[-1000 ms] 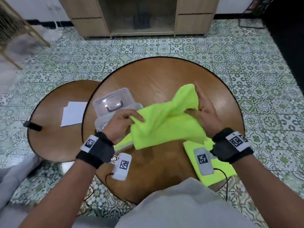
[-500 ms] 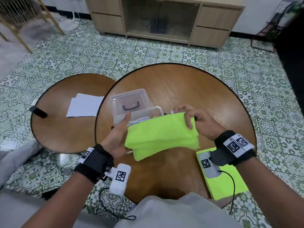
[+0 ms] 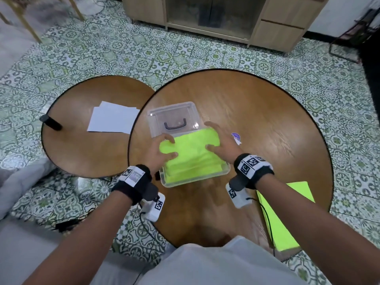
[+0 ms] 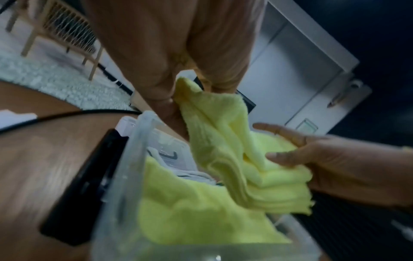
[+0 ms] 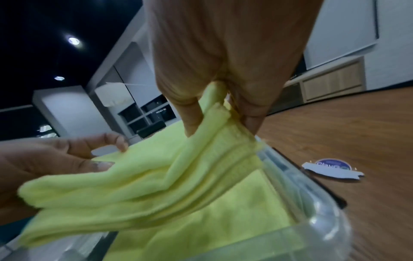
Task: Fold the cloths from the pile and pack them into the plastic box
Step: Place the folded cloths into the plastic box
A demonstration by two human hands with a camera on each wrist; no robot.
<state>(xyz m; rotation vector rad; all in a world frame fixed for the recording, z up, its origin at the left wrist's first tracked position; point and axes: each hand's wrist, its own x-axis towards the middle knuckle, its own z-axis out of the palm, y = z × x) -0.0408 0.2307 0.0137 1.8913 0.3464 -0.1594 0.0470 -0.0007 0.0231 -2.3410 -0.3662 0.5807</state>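
A clear plastic box (image 3: 224, 174) stands on the round wooden table (image 3: 267, 124), with its lid (image 3: 172, 116) lying just behind it. Yellow-green cloth (image 4: 190, 211) lies inside the box. Both hands hold a folded yellow-green cloth (image 3: 191, 145) just over the box opening. My left hand (image 3: 171, 148) pinches its left end between thumb and fingers (image 4: 161, 98). My right hand (image 3: 211, 138) pinches the right end the same way, fingers (image 5: 190, 120) curled on the folds. A flat stack of yellow-green cloth (image 3: 287, 212) lies at the table's front right edge.
A torn sticker (image 3: 236, 137) lies right of the box. A lower round table at the left carries white paper (image 3: 113, 120) and a black object (image 3: 50, 122). A wooden cabinet (image 3: 226, 17) stands beyond on the tiled floor.
The cloth went from half-folded in the air to a flat folded bundle. Both hands have carried it forward and down over the box.
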